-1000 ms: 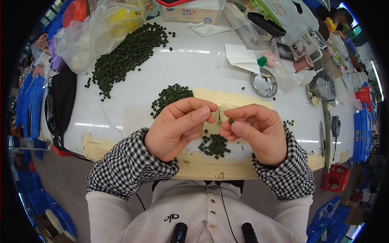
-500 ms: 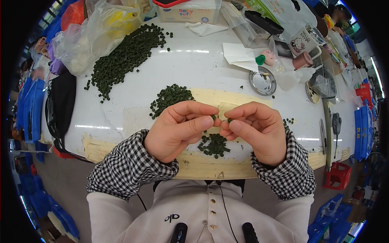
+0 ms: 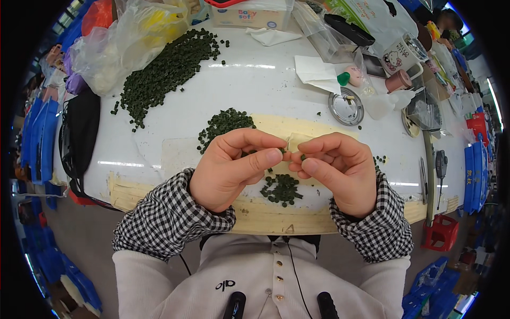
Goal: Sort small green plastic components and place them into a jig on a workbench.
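My left hand (image 3: 226,170) pinches a small dark green piece (image 3: 282,151) between thumb and index finger. Facing it, my right hand (image 3: 345,170) is closed on another small dark green piece (image 3: 303,157), mostly covered by the fingertips. The two pinches are close together above the table's near edge. Below them lies a small pile of dark green pieces (image 3: 281,189). A larger mound of these pieces (image 3: 226,123) sits just beyond my left hand. Their exact kind is too small to make out.
A long heap of dark green pieces (image 3: 164,69) stretches across the far left, beside clear plastic bags (image 3: 101,64). At right are a round metal dish (image 3: 345,109), a white cup (image 3: 398,56), a pink spool (image 3: 397,81) and a screwdriver (image 3: 441,165). Wooden strips (image 3: 255,218) line the near edge.
Both hands keep nearly the same pose, with the fingertips shifting only slightly. The green pieces stay pinched in them.
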A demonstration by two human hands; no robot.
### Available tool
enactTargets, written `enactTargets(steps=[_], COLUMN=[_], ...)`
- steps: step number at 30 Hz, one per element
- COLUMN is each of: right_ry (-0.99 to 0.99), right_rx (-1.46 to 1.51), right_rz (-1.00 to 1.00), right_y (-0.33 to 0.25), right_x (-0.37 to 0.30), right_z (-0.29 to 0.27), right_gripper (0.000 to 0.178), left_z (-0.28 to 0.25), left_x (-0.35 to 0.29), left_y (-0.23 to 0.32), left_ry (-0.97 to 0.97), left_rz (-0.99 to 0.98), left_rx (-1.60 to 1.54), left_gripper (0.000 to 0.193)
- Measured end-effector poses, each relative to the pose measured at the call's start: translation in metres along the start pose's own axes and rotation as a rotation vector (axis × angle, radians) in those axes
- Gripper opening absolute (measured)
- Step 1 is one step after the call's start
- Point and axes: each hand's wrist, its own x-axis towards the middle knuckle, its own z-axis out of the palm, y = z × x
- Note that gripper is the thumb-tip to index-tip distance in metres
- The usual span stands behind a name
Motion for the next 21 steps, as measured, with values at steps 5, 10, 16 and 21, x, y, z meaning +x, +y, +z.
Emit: enactTargets(steps=[5, 10, 16, 21], right_ry=[-0.051, 0.009, -0.018, -0.037], right_rx=[-0.026, -0.156, -0.367, -0.458], right_rz=[-0.054, -0.120, -0.261, -0.275], right_y=[0.004, 0.004, 0.004, 0.004], right_x=[0.002, -0.001, 0.000, 0.000], right_z=[-0.005, 0.001, 0.001, 0.002], right_gripper=[0.020, 0.021, 0.019, 0.019], left_z=[0.000, 0.011, 0.008, 0.006], left_x=[-0.002, -0.003, -0.004, -0.003], left_y=[-0.001, 0.005, 0.002, -0.003], left_ry=[0.053, 0.111, 0.087, 0.078], left_rz=[0.026, 0.060, 0.162, 0.252], left_rx=[0.107, 0.234, 0.415, 0.481], left_gripper=[0.016, 0.017, 0.016, 0.014])
